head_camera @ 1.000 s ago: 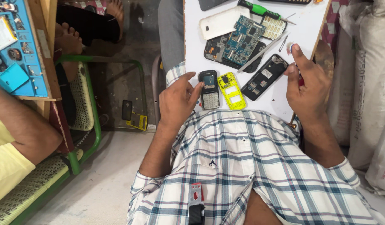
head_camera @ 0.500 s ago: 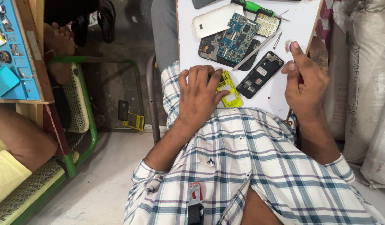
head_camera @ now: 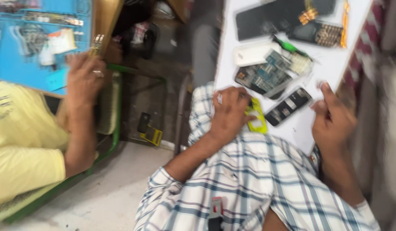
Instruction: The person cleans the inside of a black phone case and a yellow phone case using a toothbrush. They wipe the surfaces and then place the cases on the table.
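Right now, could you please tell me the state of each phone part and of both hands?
left hand: palm down, covering part of the yellow phone frame
right hand: raised, fingers pinched; contents unclear
black phone body: back open, lying flat
circuit board: bare, out of its case
white cover: detached

Blurred throughout by motion. Hid whatever lay beneath the left hand; showed nothing legible between the right hand fingertips. Cropped the dark phones at top.
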